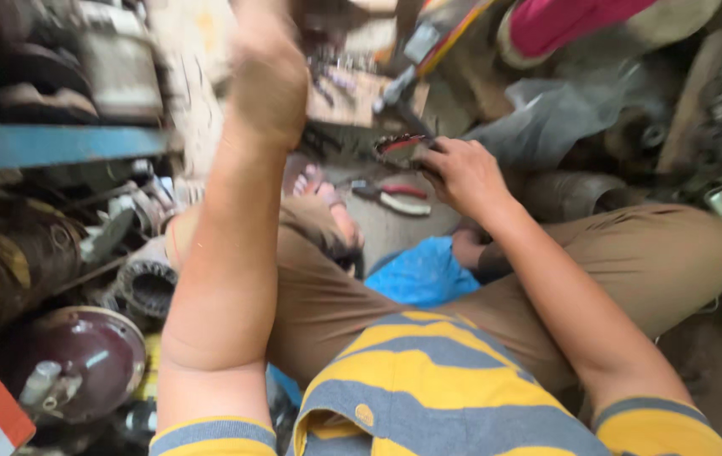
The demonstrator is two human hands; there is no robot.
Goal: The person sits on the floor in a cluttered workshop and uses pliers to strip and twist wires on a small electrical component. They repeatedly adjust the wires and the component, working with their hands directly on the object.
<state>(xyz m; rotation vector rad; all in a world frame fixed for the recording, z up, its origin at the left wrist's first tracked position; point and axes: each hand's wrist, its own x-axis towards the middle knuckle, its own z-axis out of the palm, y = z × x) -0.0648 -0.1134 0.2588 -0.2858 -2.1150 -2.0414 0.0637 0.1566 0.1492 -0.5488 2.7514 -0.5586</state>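
Observation:
My left hand (268, 72) is raised in front of the camera, blurred, fingers curled into a loose fist; nothing shows in it. My right hand (458, 173) reaches forward over the floor and closes on a small dark tool with a red-edged part (396, 145). Red-handled pliers (395, 198) lie on the floor just left of that hand. I sit cross-legged in brown trousers and a yellow-and-grey striped shirt, with a bare foot (323, 190) near the pliers.
A blue cloth (424, 274) lies between my legs. Left are a blue metal frame (48, 143), a rusty cylinder (6, 266), a wound stator (148, 287) and a maroon motor cover (95, 355). A grey plastic bag (547, 118) and a pink-soled shoe (563, 21) sit ahead.

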